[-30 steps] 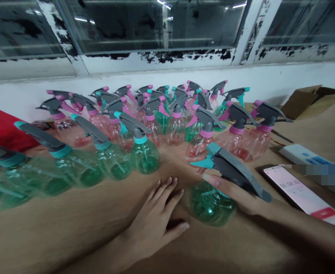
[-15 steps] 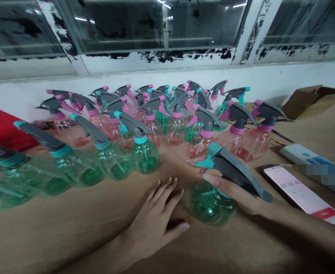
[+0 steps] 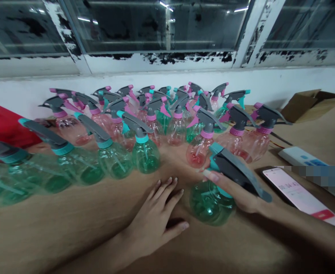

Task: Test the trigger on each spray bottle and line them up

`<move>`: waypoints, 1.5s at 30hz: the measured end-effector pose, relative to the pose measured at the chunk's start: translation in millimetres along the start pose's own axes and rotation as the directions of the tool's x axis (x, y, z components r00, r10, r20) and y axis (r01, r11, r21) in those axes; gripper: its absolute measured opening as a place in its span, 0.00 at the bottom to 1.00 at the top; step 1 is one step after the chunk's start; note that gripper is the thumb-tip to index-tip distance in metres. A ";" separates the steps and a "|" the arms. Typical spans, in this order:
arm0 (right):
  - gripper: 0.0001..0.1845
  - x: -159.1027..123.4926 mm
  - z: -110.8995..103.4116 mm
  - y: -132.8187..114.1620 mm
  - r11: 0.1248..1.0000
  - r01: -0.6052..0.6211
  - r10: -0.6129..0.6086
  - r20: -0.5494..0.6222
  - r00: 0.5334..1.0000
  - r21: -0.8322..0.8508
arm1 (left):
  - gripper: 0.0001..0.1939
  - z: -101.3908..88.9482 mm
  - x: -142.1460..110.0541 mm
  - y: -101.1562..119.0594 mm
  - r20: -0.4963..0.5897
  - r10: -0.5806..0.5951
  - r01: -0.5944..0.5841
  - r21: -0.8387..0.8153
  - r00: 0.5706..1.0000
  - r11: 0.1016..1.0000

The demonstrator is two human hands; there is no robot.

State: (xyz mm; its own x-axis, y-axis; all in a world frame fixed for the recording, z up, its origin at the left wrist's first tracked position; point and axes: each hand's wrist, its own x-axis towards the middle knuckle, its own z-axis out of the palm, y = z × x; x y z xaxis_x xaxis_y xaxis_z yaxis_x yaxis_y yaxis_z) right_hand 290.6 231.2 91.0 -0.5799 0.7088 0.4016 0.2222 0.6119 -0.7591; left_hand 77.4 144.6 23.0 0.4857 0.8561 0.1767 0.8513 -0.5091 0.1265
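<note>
My right hand (image 3: 233, 186) is wrapped round the neck of a green spray bottle (image 3: 210, 207) with a grey head, a teal collar and a teal trigger. Its fingers lie at the trigger, which is pressed back toward the neck. The bottle's base is at the wooden table (image 3: 104, 228). Left of it, my left hand (image 3: 156, 217) lies flat on the table with fingers spread, holding nothing. Another green spray bottle (image 3: 146, 156) stands just beyond the left hand's fingertips. A pink spray bottle (image 3: 197, 154) stands behind the held one.
Several green spray bottles (image 3: 117, 163) line the left side, and several pink and green ones crowd the back by the wall. At right lie a phone (image 3: 299, 194) with a running timer and a white device (image 3: 301, 156). A cardboard box (image 3: 307, 106) sits behind them. Red material (image 3: 4, 125) is at left.
The right hand's fingers have drawn the teal trigger in toward the bottle's neck. The left hand and the standing bottles have stayed in place; the view has shifted slightly.
</note>
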 end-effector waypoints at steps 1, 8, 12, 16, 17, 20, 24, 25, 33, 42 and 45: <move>0.08 1.4 -0.9 -3.0 1.000 -0.009 0.009 -0.018 1.000 0.021 | 0.31 0.1 -0.2 0.1 0.002 0.001 -0.001 0.000 1.000 1.000; 0.13 4.6 -1.8 -9.2 0.991 0.057 -0.052 -0.047 0.998 0.117 | 0.32 0.5 0.3 -0.5 0.035 -0.007 0.007 0.008 0.999 1.000; 0.11 3.7 -0.4 -7.8 0.988 0.051 -0.045 -0.048 0.998 0.144 | 0.32 -0.2 0.8 -0.6 0.031 -0.007 0.007 0.006 0.999 1.000; 0.09 3.2 -0.3 -8.9 0.986 0.040 -0.030 -0.062 0.998 0.161 | 0.32 -0.4 0.0 -0.3 0.021 -0.014 0.013 0.015 1.000 1.000; 0.10 3.2 -0.4 -9.0 0.986 0.040 -0.030 -0.063 0.998 0.165 | 0.32 -0.2 -0.2 -0.4 0.022 -0.013 0.012 0.014 1.000 1.000; 0.09 3.3 -0.4 -8.8 0.985 0.051 -0.041 -0.063 0.997 0.163 | 0.32 0.6 -0.2 -0.7 0.023 -0.010 0.010 0.012 1.000 1.000; 0.09 4.6 0.0 -8.3 0.983 0.052 -0.040 -0.070 0.997 0.178 | 0.32 1.3 0.3 -1.1 0.013 -0.005 0.005 0.007 1.000 1.000; 0.10 4.9 0.0 -8.5 0.982 0.048 -0.036 -0.068 0.997 0.185 | 0.32 1.2 0.2 -1.1 0.012 -0.003 0.003 0.006 1.000 1.000; 0.07 4.8 -0.3 -11.2 0.983 0.029 -0.018 -0.062 0.998 0.182 | 0.32 -0.1 -0.1 -0.3 0.016 -0.001 0.001 0.008 1.000 1.000; 0.03 3.1 -0.8 -7.6 0.984 0.014 -0.003 -0.056 0.998 0.180 | 0.32 1.9 0.2 -1.2 0.019 -0.008 0.008 0.006 1.000 1.000; 0.04 3.3 -0.7 -7.8 0.984 0.003 0.003 -0.037 0.999 0.177 | 0.32 1.7 0.2 -1.4 0.008 -0.002 0.002 0.007 1.000 1.000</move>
State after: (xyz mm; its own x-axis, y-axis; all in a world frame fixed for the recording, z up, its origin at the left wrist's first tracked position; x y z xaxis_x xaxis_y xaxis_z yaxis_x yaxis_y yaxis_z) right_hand 287.5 229.1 98.6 -0.5494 0.7236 0.4178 0.0782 0.5424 -0.8365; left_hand 76.7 145.6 21.2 0.4854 0.8579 0.1685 0.8537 -0.5066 0.1202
